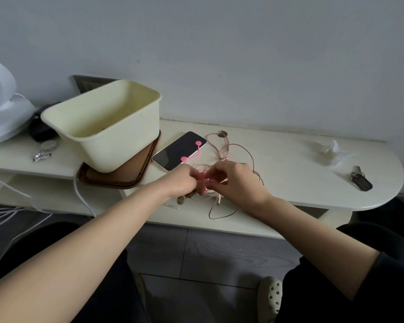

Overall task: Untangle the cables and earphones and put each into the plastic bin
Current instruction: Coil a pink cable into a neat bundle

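Both grips meet low over the front of the surface (278, 159). Our left grip (180, 183) and right grip (238, 183) curl their fingers in from either side and pinch a pink tie (202, 179) and the thin pink cable (221, 157) bunched with it. Loose loops of that cable trail on the surface behind and before our grips. To the left a cream plastic bin (117, 148) sits tilted on a brown tray (112, 181), apart from the cable. Between bin and cable lies a phone (170, 155), a second pink tie (191, 152) across its screen. Keys (360, 181) lie far right.
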A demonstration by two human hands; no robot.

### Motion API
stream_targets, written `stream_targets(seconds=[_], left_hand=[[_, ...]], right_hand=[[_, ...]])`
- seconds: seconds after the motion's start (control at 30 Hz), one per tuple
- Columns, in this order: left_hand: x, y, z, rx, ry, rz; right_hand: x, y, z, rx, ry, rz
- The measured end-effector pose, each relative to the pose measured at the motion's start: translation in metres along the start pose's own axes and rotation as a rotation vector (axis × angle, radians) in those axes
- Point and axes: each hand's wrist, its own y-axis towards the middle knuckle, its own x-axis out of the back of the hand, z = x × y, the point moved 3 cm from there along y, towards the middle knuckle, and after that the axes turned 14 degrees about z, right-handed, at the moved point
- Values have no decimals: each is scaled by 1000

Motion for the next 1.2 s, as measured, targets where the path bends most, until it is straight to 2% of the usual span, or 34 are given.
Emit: stream_targets(seconds=[0.2,0.5,0.73,1.03,1.2], left_hand=[[-3,-5,-7,-58,-73,30],[-2,-9,-7,-19,-27,109],[-4,-10,-8,-31,-11,134],[-4,-12,-10,-97,-57,124],[-4,-14,-16,-129,-111,106]], right_hand=[[1,1,-8,-7,3,-41],[6,0,-3,50,-132,110],[5,1,-2,122,-251,158],[1,10,-2,153,-567,158],[8,12,0,97,-577,75]])
